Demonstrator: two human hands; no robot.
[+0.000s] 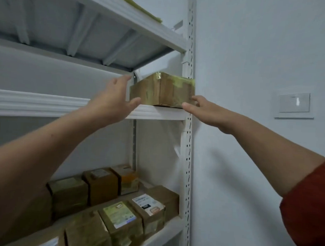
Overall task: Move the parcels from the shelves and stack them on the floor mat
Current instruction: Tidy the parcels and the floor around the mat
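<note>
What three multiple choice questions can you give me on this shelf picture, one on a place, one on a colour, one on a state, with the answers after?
1. Where does the taped parcel that both hands reach for sit?
A) on a chair
B) at the right end of the middle shelf, by the upright post
C) on the floor

2. What colour is the sleeve on the right arm?
A) blue
B) white
C) rust red

3. How are the left hand and right hand?
A) open, fingers straight, one at each side of the parcel
B) both clenched in fists
C) lifting the parcel overhead

Answers: 1 B, it stands alone beside the post. 2 C, the cloth at the lower right edge is rust red. 3 A, the fingers are extended and the parcel rests on the shelf.
</note>
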